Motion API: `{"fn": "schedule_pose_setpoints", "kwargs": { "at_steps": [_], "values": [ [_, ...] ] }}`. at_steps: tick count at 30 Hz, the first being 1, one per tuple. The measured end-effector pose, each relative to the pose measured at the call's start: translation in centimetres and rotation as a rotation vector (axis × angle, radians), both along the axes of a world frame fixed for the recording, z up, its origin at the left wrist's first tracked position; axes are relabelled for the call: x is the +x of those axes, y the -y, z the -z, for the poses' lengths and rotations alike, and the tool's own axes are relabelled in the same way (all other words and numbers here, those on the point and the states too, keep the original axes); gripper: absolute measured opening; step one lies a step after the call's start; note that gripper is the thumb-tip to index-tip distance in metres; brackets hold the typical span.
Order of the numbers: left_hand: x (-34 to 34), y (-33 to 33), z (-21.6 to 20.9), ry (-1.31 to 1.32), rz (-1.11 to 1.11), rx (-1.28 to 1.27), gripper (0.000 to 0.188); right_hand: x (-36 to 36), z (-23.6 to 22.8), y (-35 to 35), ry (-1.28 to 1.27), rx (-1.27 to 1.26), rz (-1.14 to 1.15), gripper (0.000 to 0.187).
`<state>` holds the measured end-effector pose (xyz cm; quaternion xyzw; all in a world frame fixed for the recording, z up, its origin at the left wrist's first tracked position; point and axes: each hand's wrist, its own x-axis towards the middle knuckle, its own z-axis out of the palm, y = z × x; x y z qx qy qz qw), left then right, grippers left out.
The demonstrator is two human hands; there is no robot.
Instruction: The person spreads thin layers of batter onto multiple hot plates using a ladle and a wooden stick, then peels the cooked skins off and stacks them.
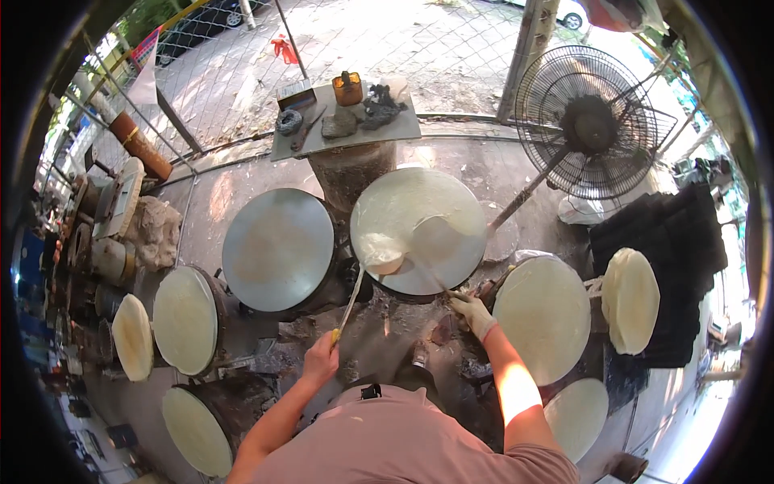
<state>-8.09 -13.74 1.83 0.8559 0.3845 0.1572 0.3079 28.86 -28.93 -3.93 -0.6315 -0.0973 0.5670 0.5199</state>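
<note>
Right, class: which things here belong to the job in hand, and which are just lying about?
Seemingly in the job:
left hand, gripping a yellow-ended tool
gloved right hand, gripping a thin stick
partly coated round plate beneath both
likely the bare round plate beside it

Apparently just about:
orange container
dark crumpled bundle
hanging red scrap
standing fan

A wide head-worn fisheye looks down and forward.

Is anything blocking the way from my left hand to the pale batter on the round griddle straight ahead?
Nothing visible does: the left hand holds a long-handled tool that reaches over the rim of the round griddle to the pale batter.
</note>
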Motion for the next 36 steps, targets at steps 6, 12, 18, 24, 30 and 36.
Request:
{"fn": "schedule_pose_setpoints", "kwargs": {
  "at_steps": [6, 12, 18, 24, 30, 36],
  "values": [
    [-4.0, -4.9, -4.2, 0.145, -0.029, -0.389, 0.029, -17.9, -0.7, -5.3, -0.186, -0.050, 0.309, 0.033],
    [-9.1, -7.7, -9.4, 0.555, -0.070, -0.856, 0.020, -22.0, 7.8, -14.8, 0.520, 0.121, 0.506, 0.038],
    [-17.5, -8.9, -8.6, 0.746, -0.177, -1.012, 0.017, -30.4, 3.8, -18.5, 0.655, -0.181, 0.571, 0.039],
    [-21.0, -7.9, -8.7, 0.831, -0.266, -1.155, 0.019, -24.7, 1.5, -15.6, 0.239, -0.351, 0.727, 0.040],
    [-19.8, -6.5, -8.1, 0.840, -0.204, -1.258, 0.022, -24.5, 3.5, -10.9, 0.677, -0.354, 0.229, 0.040],
    [-14.3, -3.6, -9.1, 0.806, -0.128, -1.289, 0.019, -18.2, 6.2, -8.2, 0.447, -0.363, 0.409, 0.043]
  ]
}}
